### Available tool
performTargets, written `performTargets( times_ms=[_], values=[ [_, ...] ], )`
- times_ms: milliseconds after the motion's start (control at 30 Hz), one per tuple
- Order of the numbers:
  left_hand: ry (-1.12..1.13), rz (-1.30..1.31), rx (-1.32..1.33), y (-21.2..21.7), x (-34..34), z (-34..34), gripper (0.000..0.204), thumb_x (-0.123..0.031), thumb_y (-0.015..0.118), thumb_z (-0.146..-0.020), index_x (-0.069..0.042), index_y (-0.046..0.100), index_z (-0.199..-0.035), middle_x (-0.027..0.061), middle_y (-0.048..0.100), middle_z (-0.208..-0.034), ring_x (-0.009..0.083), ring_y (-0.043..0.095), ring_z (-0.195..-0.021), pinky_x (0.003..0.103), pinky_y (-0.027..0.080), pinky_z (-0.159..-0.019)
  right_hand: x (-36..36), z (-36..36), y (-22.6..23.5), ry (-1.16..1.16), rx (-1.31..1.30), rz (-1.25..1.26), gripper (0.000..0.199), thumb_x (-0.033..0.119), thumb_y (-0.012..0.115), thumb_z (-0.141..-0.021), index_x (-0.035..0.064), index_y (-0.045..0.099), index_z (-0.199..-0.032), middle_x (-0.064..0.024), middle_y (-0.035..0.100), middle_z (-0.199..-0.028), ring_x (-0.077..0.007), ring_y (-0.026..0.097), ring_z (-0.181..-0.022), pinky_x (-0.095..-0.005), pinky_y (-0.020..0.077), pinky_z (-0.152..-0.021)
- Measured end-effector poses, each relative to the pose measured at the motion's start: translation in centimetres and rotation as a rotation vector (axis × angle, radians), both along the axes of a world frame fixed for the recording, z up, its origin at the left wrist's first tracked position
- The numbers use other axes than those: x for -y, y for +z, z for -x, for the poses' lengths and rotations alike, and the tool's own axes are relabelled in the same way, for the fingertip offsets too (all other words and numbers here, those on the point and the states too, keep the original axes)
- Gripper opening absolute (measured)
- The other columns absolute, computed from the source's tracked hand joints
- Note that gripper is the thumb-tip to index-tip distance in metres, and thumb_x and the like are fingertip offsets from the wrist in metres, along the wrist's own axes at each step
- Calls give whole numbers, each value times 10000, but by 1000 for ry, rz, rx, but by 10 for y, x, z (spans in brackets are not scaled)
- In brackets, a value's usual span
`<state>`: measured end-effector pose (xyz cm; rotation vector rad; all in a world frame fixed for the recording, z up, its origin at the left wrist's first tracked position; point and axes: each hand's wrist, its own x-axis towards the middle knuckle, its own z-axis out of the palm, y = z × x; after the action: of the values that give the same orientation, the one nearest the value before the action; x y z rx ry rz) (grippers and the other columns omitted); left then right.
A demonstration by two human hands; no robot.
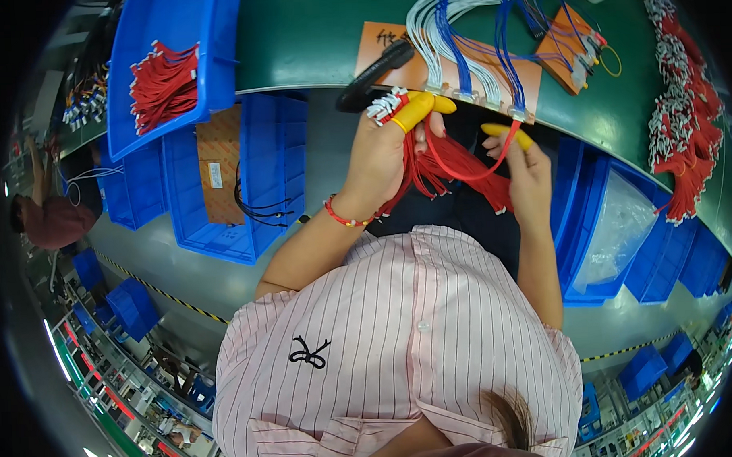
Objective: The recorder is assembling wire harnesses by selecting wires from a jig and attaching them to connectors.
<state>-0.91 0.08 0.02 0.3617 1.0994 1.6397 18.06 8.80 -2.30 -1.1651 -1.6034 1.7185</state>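
My left hand (377,162), with yellow finger covers, is closed round a bundle of red cables (441,173). Their white connectors (387,105) stick out above the fist, and the loose lengths hang down to the right. One red cable (469,177) loops from the bundle up to a connector (518,114) at the table's front edge. My right hand (530,174), also wearing a yellow finger cover, is closed on that cable just below the connector. Along the edge sits a row of clear connectors (464,94) on an orange board (376,47), fed by white wires (428,33) and blue wires (448,36).
A black clamp-like handle (377,73) lies beside my left hand. On the green table (303,45) are a blue bin (219,48) of red cables, an orange box (565,52) with wires, and a long red cable pile (688,112). Blue bins (275,167) stand below.
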Motion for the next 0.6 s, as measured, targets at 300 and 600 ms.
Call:
performTargets(
  times_ms=[300, 600],
  values=[
    [-151, 56, 216, 6, 1, 5, 251, -203, 411, -1033, -12, 562, -975, -33, 373, -592, 61, 297, -468, 234, 248, -448, -1, 44, -20, 337, 416, -642, 216, 166, 693, -820, -17, 610, -901, -171, 619, -853, -342, 607, -799, -419, 481, -720],
    [-549, 150, 384, 19, 51, -26, 176, -206, 514, -996, -43, 539, -934, -41, 364, -586, 59, 296, -487, 248, 221, -459, 0, 39, -38, 342, 345, -660, 253, 183, 708, -800, -34, 641, -912, -170, 622, -881, -309, 569, -801, -380, 440, -733]
  ],
)
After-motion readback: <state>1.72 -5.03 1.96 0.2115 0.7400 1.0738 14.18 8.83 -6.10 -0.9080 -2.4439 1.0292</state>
